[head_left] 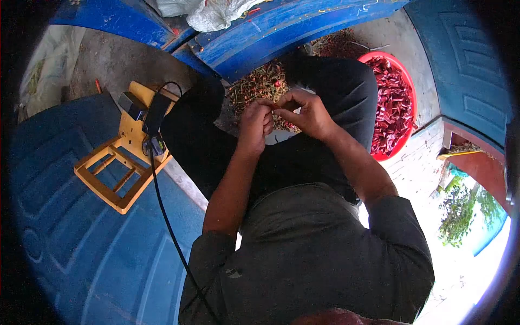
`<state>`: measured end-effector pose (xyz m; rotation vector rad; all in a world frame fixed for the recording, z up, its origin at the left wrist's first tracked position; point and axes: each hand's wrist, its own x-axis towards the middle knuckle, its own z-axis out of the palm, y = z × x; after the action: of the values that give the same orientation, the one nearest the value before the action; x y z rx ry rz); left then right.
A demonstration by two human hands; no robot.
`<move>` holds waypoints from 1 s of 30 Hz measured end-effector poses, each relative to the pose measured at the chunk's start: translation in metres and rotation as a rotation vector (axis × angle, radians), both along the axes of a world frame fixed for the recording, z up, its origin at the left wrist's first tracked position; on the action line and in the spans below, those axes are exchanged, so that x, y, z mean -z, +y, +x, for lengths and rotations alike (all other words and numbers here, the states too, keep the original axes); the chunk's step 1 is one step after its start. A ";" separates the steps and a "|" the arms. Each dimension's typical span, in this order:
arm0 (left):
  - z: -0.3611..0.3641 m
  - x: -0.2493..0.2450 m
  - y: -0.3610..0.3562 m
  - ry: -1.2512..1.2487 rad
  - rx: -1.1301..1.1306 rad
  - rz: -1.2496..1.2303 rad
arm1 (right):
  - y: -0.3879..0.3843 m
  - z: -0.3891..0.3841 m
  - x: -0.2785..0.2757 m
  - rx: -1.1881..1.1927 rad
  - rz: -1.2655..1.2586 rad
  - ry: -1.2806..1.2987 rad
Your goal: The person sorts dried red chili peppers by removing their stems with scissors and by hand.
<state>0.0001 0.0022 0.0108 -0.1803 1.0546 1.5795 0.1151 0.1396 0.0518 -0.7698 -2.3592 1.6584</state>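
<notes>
Among blue barrels (97, 244) on a concrete floor, a red chilli (274, 106) is pinched above the lap between the fingertips of the left hand (254, 123) and right hand (310, 115). Tugged unevenly, it could be snapped or dropped into the stem pile (260, 82).

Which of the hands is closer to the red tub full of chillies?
Right. The right hand lies between the red tub and the left hand, which sits farther away; both pinch one small chilli.

No text, label, brand or number can be read here. The black device (132, 105) on the yellow stool (116, 179) may carry a marking, but it is too small to tell.
</notes>
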 end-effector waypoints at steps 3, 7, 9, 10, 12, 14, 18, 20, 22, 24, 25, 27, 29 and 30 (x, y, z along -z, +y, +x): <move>0.002 -0.003 0.002 -0.006 0.003 -0.016 | 0.001 0.002 0.000 -0.017 0.043 -0.040; 0.000 -0.009 0.004 0.005 0.030 -0.014 | 0.008 0.002 -0.004 -0.051 0.110 -0.151; 0.001 -0.004 0.005 -0.008 0.035 -0.005 | 0.009 0.002 -0.004 -0.039 0.091 -0.153; 0.001 -0.004 0.005 -0.021 0.040 0.004 | 0.009 0.003 -0.003 -0.026 0.071 -0.155; 0.000 -0.006 0.006 -0.012 0.044 0.002 | 0.014 0.006 0.001 -0.014 0.049 -0.102; -0.001 -0.007 0.008 -0.002 0.048 0.000 | 0.017 0.007 0.004 -0.003 0.029 -0.047; -0.001 -0.007 0.011 0.019 0.060 0.023 | 0.020 0.010 0.010 0.084 -0.133 -0.026; -0.002 -0.006 0.011 0.015 0.060 0.029 | 0.019 0.009 0.011 0.075 -0.104 0.003; -0.002 -0.005 0.012 -0.001 0.037 0.022 | 0.018 0.008 0.009 0.096 -0.144 -0.005; -0.004 -0.006 0.010 0.001 0.044 0.038 | 0.019 0.007 0.004 0.090 -0.184 0.018; -0.004 -0.006 0.010 0.001 0.054 0.054 | 0.020 0.008 0.002 0.088 -0.223 0.040; -0.003 -0.004 0.011 -0.002 0.046 0.053 | 0.023 0.009 -0.001 0.089 -0.282 0.047; -0.003 -0.004 0.012 -0.004 0.038 0.050 | 0.024 0.009 -0.002 0.091 -0.341 0.056; -0.003 -0.004 0.012 -0.013 0.019 0.053 | 0.024 0.009 -0.002 0.092 -0.378 0.058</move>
<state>-0.0033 0.0140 0.0148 -0.1442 1.0004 1.5855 0.1236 0.1635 0.0541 -0.8599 -1.9628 2.0834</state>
